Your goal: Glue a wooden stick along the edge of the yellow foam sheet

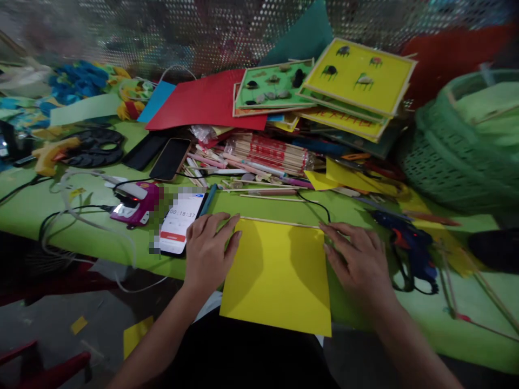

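A square sheet of yellow card (pixel 279 281) lies before me, its near edge over the table's front. A thin wooden stick (pixel 279 221) runs along its far edge. My left hand (pixel 211 243) has its fingers stretched out, fingertips at the stick's left end and thumb by the card's left edge. At the stick's other end, my right hand (pixel 359 254) touches with outstretched fingers, its thumb beside the card's right edge. Neither hand wraps round anything. A phone showing a timer (pixel 180 224) lies just left of my left hand. A blue glue gun (pixel 413 248) rests right of my right hand.
Behind the card lie loose sticks and pens (pixel 251 175) and a pack of wooden sticks (pixel 271 151). Framed pebble pictures (pixel 359 75) are stacked near red card (pixel 203 102). A green basket (pixel 441 146) stands at right. Cables (pixel 65 216) cross the table's left side.
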Motion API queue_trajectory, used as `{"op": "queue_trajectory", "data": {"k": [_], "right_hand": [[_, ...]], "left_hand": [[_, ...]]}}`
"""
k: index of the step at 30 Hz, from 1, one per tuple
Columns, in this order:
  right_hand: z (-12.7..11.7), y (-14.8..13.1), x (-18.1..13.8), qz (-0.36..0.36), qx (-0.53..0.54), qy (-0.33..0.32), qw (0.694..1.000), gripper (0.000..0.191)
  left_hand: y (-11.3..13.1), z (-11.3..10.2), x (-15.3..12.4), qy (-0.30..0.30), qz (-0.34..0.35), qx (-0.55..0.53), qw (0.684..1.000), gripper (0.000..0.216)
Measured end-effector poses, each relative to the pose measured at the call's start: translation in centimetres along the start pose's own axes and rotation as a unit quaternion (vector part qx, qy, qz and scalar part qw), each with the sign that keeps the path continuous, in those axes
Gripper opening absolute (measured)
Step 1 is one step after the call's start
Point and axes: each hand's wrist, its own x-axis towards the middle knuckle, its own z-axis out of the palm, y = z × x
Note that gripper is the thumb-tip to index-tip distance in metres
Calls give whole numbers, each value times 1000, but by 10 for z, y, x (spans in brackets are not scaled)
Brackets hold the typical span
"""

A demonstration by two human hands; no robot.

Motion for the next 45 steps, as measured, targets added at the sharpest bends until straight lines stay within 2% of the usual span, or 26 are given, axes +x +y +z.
{"op": "queue_trajectory", "data": {"k": [3, 7, 19, 23, 28, 34, 42, 45], "right_hand": [[-3, 2, 1, 17, 3, 25, 1000, 34], [-4, 2, 1, 21, 6, 11, 1000, 33], [1, 3, -1, 24, -13, -36, 999, 33], [3, 6, -3, 27, -4, -28, 999, 38], [8, 8, -5, 5, -19, -31, 999, 40], [11, 9, -6, -8, -37, -35, 999, 41], [11, 13, -6, 8, 0, -35, 999, 41], [11, 14, -7, 3, 0, -37, 999, 43]], "left_hand": [[-2, 0, 0, 15, 3, -2, 1000, 30], [-4, 2, 1, 15, 8, 5, 1000, 29], [0, 0, 2, -21, -11, 3, 1000, 29], [1, 0, 1, -31, -29, -11, 999, 36], [3, -1, -1, -47, -43, -11, 998, 34], [4, -1, 1, -48, -38, -8, 998, 29], [4, -2, -2, -17, -63, -34, 997, 33], [3, -1, -2, -26, -57, -27, 998, 33]]}}
